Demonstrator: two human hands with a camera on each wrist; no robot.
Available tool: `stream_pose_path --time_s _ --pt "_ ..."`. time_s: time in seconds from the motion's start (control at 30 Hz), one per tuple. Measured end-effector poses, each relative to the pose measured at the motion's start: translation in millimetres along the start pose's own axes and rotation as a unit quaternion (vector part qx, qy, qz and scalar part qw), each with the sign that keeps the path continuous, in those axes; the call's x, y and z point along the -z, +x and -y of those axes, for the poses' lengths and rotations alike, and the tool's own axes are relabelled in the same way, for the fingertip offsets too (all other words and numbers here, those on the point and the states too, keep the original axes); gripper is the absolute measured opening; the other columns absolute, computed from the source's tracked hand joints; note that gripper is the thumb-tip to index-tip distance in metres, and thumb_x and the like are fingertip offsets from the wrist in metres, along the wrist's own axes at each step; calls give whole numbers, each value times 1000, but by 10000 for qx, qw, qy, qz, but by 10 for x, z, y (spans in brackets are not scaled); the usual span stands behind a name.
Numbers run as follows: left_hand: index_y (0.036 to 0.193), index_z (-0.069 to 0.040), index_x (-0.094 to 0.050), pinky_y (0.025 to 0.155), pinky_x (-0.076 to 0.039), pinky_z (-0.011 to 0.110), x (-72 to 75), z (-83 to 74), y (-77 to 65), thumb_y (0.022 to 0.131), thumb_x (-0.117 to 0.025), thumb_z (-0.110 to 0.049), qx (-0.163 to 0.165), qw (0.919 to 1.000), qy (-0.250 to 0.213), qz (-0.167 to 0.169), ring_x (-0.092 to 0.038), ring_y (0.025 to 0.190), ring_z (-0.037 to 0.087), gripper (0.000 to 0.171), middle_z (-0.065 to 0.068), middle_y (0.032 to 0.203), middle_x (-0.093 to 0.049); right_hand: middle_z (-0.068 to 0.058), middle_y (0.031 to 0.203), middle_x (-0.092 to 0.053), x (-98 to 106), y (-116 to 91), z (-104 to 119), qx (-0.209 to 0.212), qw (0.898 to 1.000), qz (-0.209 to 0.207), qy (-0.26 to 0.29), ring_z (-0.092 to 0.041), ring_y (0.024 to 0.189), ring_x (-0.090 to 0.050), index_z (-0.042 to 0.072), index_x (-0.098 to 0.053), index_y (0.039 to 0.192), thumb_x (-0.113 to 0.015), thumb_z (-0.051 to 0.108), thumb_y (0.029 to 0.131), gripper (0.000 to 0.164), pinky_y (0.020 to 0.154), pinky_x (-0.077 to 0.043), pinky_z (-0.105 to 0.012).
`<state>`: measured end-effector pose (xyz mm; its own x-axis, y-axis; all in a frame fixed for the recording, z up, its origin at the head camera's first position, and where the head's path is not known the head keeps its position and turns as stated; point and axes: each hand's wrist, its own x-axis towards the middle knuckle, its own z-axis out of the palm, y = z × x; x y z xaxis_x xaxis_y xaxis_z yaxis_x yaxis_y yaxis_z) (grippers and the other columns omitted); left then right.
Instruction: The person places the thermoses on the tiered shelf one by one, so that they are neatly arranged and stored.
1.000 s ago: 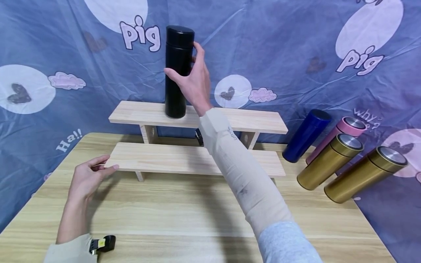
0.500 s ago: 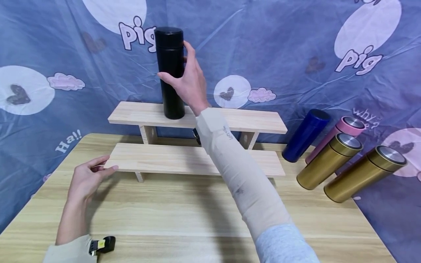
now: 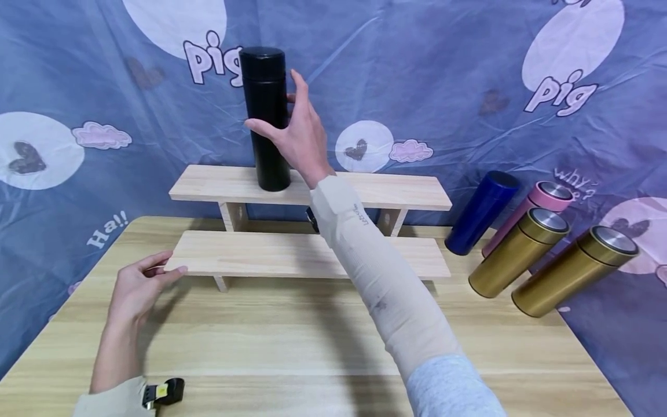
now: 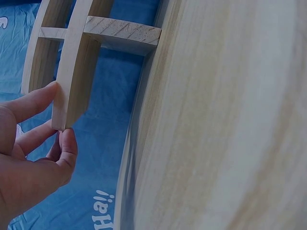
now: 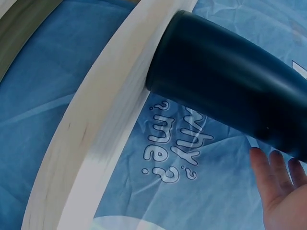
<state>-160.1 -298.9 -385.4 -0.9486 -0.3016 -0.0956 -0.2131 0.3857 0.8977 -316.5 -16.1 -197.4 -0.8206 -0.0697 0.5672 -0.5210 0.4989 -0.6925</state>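
At the left, the left hand [image 3: 136, 289] pinches the left end of the low shelf [image 3: 250, 252], its thumb and bent fingers close together on the wood. Next comes the black bottle [image 3: 267, 101] — it stands on the top shelf [image 3: 375, 190], a bit left of the middle. The right hand [image 3: 302, 136] is just to the right of it, fingers spread wide and not gripping. Its thumb goes across the front of the bottle, but I can't tell if it touches. The right wrist view shows a thin gap between one of the fingertips [image 5: 256, 155] and the bottle's side. Farther right, four more bottles stand on the table [image 3: 250, 353] — first a blue bottle [image 3: 482, 211], then a pink bottle [image 3: 549, 198], partly hidden by a gold bottle [image 3: 518, 253], and last another gold bottle [image 3: 575, 271] near the table's right edge.
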Motion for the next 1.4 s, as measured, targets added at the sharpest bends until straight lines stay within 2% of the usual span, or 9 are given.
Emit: stream_pose_path --time_s 0.17,0.3,0.53,0.77,0.9,1.07,1.23,1.4 --pt "151 -4 -47 71 -45 13 -1 17 -8 90 -79 -35 60 10000 24 -73 -43 100 12 75 7 132 -47 -1 140 -55 59 -36 1 -52 9991 -47 408 -12 120 -59 25 -23 160 -87 48 78 107 98 -46 -23" --pt "151 -4 -47 71 -46 13 -5 13 -11 90 -79 -35 82 10000 11 -48 -44 100 11 75 6 128 -48 -3 138 -56 139 -104 -47 -31 9985 -183 516 -17 119 -59 23 -27 159 -87 46 78 104 95 -47 -25" --pt "152 -5 -46 72 -47 14 5 10 -12 89 -80 -36 135 9999 1 -23 -45 98 8 77 3 126 -48 -8 137 -59 322 -281 -260 -119 9970 -361 673 -21 117 -61 19 -30 157 -87 43 80 99 94 -51 -32" --pt "152 -5 -46 72 -45 14 19 -5 3 90 -79 -37 75 9999 72 12 -44 98 9 78 1 122 -49 -12 133 -60 551 -440 -451 75 9934 -757 859 -25 113 -63 11 -33 155 -87 37 81 95 93 -52 -35" --pt "152 -4 -46 71 -45 14 0 0 -3 90 -80 -36 73 10000 46 -18 -45 97 9 77 0 119 -49 -11 133 -60 677 -523 -527 -10 9923 -886 859 -21 111 -63 11 -32 155 -87 37 82 95 92 -53 -39" --pt "151 -3 -45 71 -46 13 1 6 -9 90 -80 -34 101 9999 4 -13 -45 97 8 77 1 119 -50 -10 132 -60 798 -604 -619 -145 9913 -1007 832 -23 112 -63 12 -33 155 -86 38 83 93 90 -53 -35" --pt "151 -3 -46 72 -46 14 -5 -1 -4 89 -80 -35 118 9999 6 -12 -45 97 8 77 0 119 -50 -8 130 -61 907 -709 -714 -164 9909 -1120 725 -22 110 -64 14 -36 154 -86 37 83 90 88 -55 -40" --pt "152 -3 -45 72 -46 14 -3 -5 0 90 -80 -34 112 9999 -52 7 -45 97 8 77 -2 118 -49 -7 129 -62 1020 -839 -822 -270 9898 -1259 613 -24 111 -63 16 -38 152 -87 36 82 88 91 -54 -45"
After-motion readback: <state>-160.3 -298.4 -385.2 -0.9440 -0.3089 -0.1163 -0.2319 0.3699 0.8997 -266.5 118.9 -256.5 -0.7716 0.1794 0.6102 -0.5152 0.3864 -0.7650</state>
